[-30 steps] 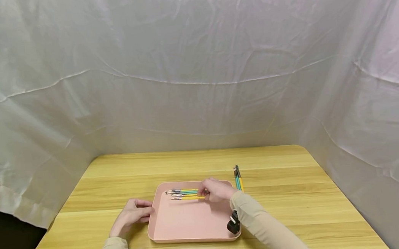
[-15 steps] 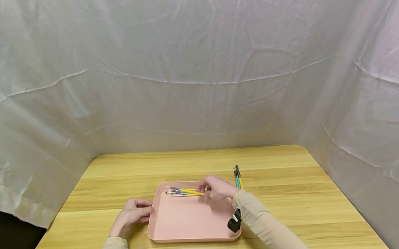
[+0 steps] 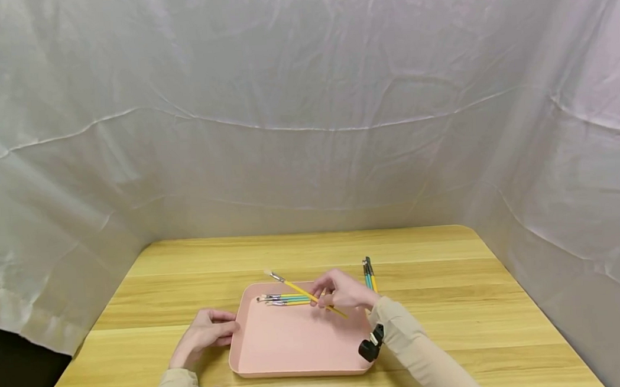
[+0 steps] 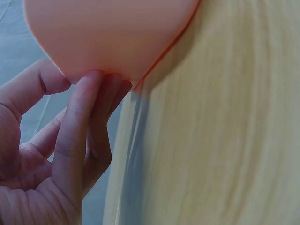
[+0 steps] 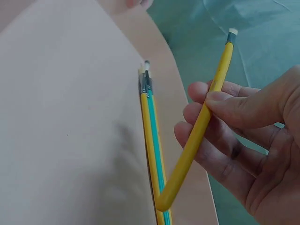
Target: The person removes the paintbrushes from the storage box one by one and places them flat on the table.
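Note:
A yellow-handled paintbrush (image 3: 298,288) is raised above the tray, pinched between thumb and fingers of my right hand (image 3: 344,290). In the right wrist view the paintbrush (image 5: 190,152) slants across the fingers, its pale bristles at the top. Beneath it, several yellow and teal paintbrushes (image 3: 290,299) lie side by side along the far wall of the pink tray (image 3: 298,345), bristle ends to the left. My left hand (image 3: 203,332) holds the tray's left edge; in the left wrist view its thumb and bent fingers meet the outer wall of the tray (image 4: 110,40).
More brushes (image 3: 369,275), teal and yellow, lie on the wooden table (image 3: 441,339) just right of the tray, partly hidden by the right arm. A grey curtain (image 3: 308,158) rises behind the table and along its sides. Black camera mounts sit on both wrists.
The right hand has lifted one yellow paintbrush off the row in the tray; its bristle end has swung up and away. The left hand and tray stay put.

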The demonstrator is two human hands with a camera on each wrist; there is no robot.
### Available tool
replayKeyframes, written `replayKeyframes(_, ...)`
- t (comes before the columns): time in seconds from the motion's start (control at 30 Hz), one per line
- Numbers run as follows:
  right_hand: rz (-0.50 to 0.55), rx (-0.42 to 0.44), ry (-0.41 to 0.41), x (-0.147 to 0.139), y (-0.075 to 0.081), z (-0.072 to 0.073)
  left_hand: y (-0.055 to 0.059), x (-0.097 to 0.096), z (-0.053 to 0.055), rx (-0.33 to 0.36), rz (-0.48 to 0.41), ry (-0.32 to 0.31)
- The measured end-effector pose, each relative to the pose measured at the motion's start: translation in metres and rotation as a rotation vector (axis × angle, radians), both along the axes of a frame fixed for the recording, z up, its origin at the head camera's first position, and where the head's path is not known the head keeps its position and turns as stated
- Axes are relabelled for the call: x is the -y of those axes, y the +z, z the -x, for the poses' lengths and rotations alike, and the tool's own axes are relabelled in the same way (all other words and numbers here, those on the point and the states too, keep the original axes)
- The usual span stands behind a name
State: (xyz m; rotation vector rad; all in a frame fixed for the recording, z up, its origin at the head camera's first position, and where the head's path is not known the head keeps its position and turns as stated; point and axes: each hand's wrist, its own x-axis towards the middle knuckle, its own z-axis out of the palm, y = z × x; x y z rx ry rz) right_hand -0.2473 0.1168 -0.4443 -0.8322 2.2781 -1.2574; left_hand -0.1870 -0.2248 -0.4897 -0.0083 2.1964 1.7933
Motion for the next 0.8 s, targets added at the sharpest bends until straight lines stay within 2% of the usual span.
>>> replayKeyframes(0.23, 0.098, 0.084, -0.014, -0.008, 0.000, -0.003, 0.001, 0.001, 0.000, 0.000, -0.013, -0.004)
replayKeyframes(0.4, 0.154, 0.099, -0.028, -0.016, -0.004, -0.005, 0.002, 0.000, -0.001, 0.003, -0.014, -0.001)
replayKeyframes(0.8, 0.337, 0.163, -0.121, -0.032, -0.015, -0.014, 0.000, 0.001, 0.000, 0.005, -0.019, 0.003)
